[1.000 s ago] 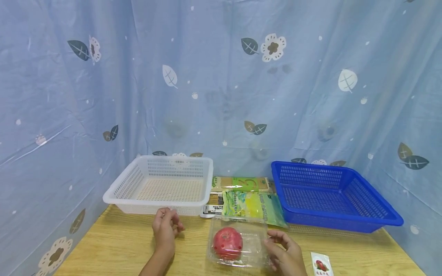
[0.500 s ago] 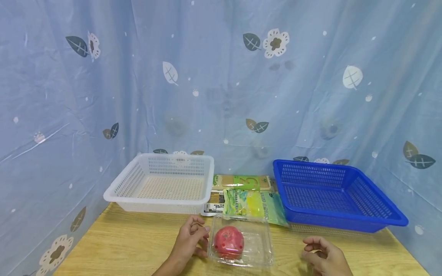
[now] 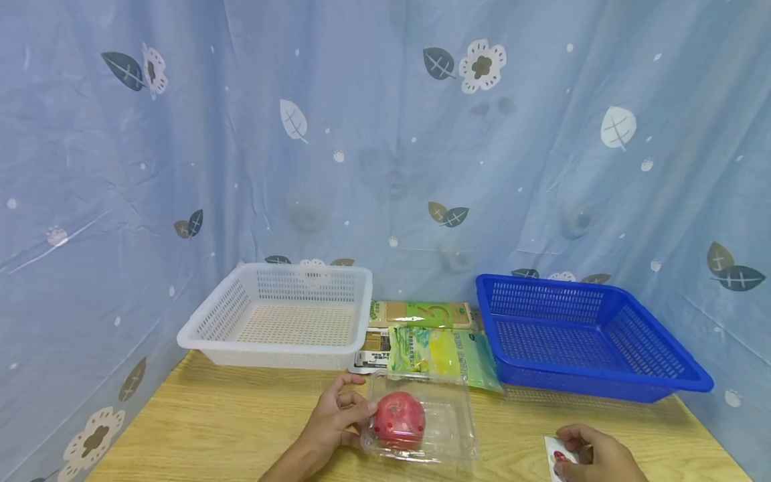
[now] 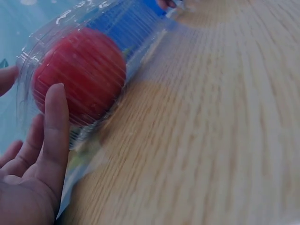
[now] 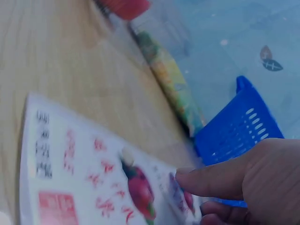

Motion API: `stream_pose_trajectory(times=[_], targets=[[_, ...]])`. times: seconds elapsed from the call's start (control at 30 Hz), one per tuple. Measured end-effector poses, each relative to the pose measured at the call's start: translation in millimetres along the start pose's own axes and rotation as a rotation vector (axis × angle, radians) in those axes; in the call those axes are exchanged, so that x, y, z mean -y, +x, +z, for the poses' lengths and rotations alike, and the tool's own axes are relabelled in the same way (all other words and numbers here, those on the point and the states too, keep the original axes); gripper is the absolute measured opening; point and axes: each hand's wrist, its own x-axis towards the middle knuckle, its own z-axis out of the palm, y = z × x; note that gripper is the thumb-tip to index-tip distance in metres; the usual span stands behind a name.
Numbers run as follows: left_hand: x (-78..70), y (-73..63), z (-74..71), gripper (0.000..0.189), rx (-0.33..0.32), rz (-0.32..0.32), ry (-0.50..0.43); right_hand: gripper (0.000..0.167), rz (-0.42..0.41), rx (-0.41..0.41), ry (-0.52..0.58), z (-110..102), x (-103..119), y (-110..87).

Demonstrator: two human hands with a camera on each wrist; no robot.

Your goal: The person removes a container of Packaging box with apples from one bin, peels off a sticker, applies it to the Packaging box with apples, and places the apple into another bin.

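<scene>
A clear plastic clamshell box (image 3: 448,422) holding a round red fruit (image 3: 399,418) sits at the front middle of the wooden table. At the box's left side is my left hand (image 3: 330,425), its thumb touching the plastic beside the fruit; in the left wrist view the fingers (image 4: 56,105) look extended against the wall. Farther right, my right hand (image 3: 602,460) pinches the edge of a small white card (image 3: 551,450) printed with a red fruit. The right wrist view shows the thumb (image 5: 206,180) on the card's printed face, covering part of it.
A white plastic basket (image 3: 277,349) stands at the back left and a blue one (image 3: 596,375) at the back right. Between them lie a yellow-green packet (image 3: 442,351), a tan-and-green packet (image 3: 421,314) and a black-and-white packet (image 3: 370,355). A blue curtain (image 3: 385,134) hangs behind.
My right hand has left the box's right side, moved right and taken hold of the white card. My left hand has come right to the box's left side and touches it.
</scene>
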Motion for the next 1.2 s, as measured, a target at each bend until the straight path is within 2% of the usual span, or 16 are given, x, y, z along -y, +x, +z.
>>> stream_pose_trajectory(times=[0.17,0.3,0.47,0.6,0.83,1.07,1.2], targets=[[0.7,2.5,-1.7,0.067,0.007,-0.01,-0.029,0.042,-0.039,-0.043,-0.17,3.0,-2.5,2.7],[0.6,3.9,-3.3,0.068,0.012,-0.009,-0.033,0.035,-0.075,-0.068,-0.21,2.2,-1.6,4.6],[1.2,4.6,-3.9,0.068,0.023,-0.011,-0.042,0.037,-0.129,-0.053,-0.197,-2.2,-2.6,9.0],[2.0,4.5,-3.9,0.067,0.025,-0.008,-0.047,0.039,-0.128,-0.04,-0.163,-2.5,-4.3,11.2],[3.6,6.2,-3.5,0.065,0.037,0.0,-0.049,0.037,-0.092,-0.12,-0.155,3.2,-8.2,8.8],[4.2,6.0,-3.1,0.064,0.051,0.005,-0.055,0.025,-0.117,-0.153,-0.135,7.0,-15.0,5.4],[4.5,4.5,-4.0,0.064,0.045,0.003,-0.05,0.025,-0.075,-0.176,-0.096,10.9,-13.8,4.4]])
